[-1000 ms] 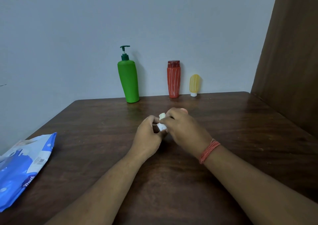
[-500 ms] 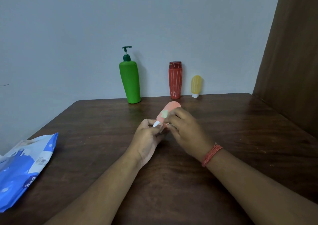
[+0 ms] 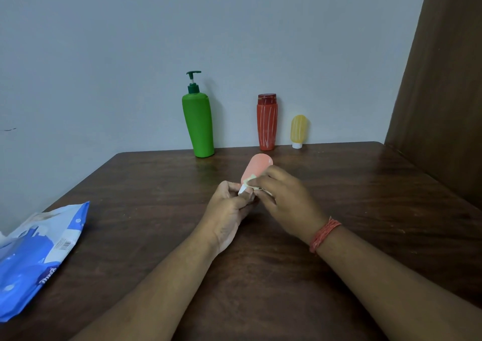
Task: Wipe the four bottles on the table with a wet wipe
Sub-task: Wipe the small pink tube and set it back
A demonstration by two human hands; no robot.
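A small pink bottle [image 3: 257, 168] with a white cap is held above the middle of the table, its rounded end pointing away from me. My left hand [image 3: 229, 210] pinches its cap end. My right hand [image 3: 284, 202] presses a folded pale wet wipe [image 3: 251, 180] against the bottle's lower side. A green pump bottle [image 3: 198, 126], a red striped bottle [image 3: 266, 122] and a small yellow bottle [image 3: 298, 130] stand upright in a row at the table's far edge against the wall.
A blue wet-wipe pack [image 3: 36, 257] lies at the left edge of the dark wooden table [image 3: 365, 210]. A brown panel [image 3: 448, 92] stands along the right side. A grey wall rises behind the table.
The pink bottle was hidden between my hands one second ago; now it sticks out beyond them, tilted away. My right hand has shifted with the wipe along its side.
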